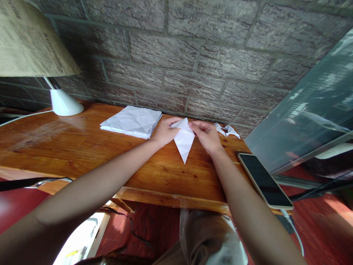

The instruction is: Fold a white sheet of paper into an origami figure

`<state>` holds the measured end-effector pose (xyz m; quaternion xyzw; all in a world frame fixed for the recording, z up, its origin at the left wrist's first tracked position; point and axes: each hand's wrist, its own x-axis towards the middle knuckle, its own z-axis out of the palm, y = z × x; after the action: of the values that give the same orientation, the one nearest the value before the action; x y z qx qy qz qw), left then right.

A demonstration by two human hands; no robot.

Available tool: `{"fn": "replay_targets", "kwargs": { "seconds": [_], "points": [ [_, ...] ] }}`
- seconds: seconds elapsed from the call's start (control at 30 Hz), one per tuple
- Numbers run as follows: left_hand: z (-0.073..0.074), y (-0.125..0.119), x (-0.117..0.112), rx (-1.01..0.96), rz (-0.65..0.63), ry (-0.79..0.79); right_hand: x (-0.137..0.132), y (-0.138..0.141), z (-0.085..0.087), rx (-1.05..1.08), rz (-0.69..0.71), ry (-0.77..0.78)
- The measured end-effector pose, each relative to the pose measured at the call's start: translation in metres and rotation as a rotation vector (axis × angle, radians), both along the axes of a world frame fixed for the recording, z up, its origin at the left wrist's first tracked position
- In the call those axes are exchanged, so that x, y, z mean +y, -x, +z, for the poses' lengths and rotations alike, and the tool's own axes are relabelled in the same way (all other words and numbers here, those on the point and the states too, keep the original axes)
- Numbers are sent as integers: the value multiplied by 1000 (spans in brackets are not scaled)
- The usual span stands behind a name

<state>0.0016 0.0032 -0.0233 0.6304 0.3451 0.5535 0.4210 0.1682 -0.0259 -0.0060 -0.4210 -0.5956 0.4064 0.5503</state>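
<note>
A folded sheet of white paper (184, 141), shaped like a kite with its long point towards me, is held between my two hands just over the wooden table. My left hand (166, 131) pinches its left edge, thumb on top. On the opposite edge, near the upper corner, my right hand (204, 133) closes its thumb and fingers. Left of my hands lies a stack of creased white paper sheets (131, 121). Beyond my right hand sit small folded paper pieces (231, 131) with pointed tips.
A lamp (66, 103) with a newsprint shade stands at the table's far left. A phone (264, 180) with a white cable lies at the right edge of the wooden table (116, 154). A stone brick wall (176, 55) rises directly behind.
</note>
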Motion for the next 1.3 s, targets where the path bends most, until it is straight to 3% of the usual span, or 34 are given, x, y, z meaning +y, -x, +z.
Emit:
{"fn": "replay_targets", "kwargs": {
  "seconds": [0.33, 0.7, 0.87, 1.0, 1.3],
  "points": [
    [2, 3, 0, 41, -58, 18, 2, -2, -2, 5, -7, 4],
    [20, 20, 1, 8, -393, 149, 4, -7, 1, 31, -50, -10],
    [19, 19, 1, -16, -202, 174, 0, -5, 0, -158, -39, -86],
    [16, 17, 1, 26, -225, 137, -2, -3, -1, -262, -36, -133],
    [17, 17, 0, -4, -211, 169, -1, -3, -2, -260, -31, -144]
  ]
}}
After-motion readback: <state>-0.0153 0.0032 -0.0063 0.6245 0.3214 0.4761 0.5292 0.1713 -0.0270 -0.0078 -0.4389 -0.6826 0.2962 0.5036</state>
